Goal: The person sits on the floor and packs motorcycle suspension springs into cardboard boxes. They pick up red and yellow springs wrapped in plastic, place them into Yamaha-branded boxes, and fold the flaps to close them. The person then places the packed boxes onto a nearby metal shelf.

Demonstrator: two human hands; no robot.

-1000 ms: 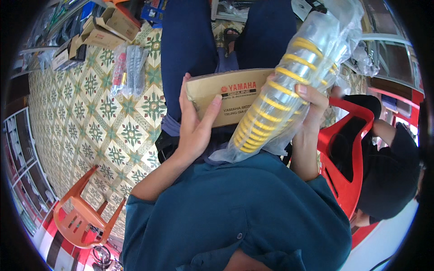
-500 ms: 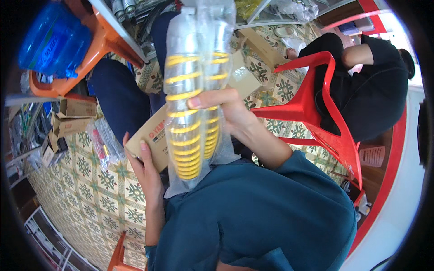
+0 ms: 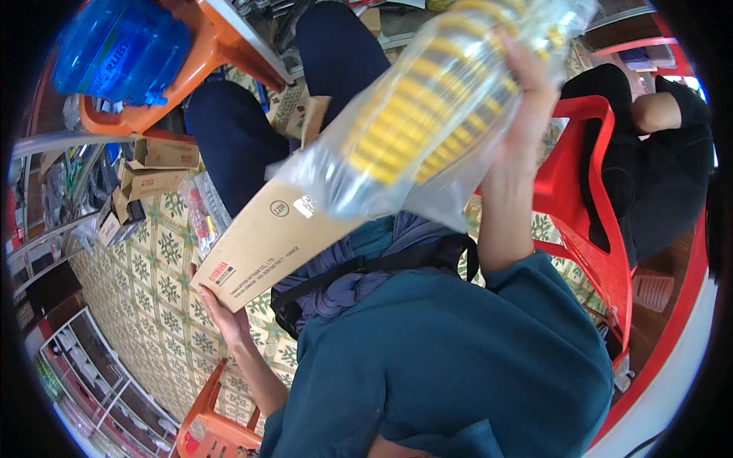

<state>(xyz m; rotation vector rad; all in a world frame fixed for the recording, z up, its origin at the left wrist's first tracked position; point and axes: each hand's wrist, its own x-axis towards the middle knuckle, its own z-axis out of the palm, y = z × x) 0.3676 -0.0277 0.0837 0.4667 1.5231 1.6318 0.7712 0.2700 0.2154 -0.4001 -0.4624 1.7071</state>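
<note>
Bagged yellow springs [image 3: 435,114] in right hand [image 3: 527,99] overlap cardboard box [image 3: 275,244], red chair [image 3: 588,221] beside.

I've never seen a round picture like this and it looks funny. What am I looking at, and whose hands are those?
The picture comes from a small wide camera worn on a person's head, looking down, so everything bends at the rim. No machine here, just two bare hands. The right hand lifts a clear bag with yellow coil springs inside. The left hand holds the end of a long brown carton. Below is a patterned tiled floor with small boxes on it, and a red chair beside another person in black.
</note>
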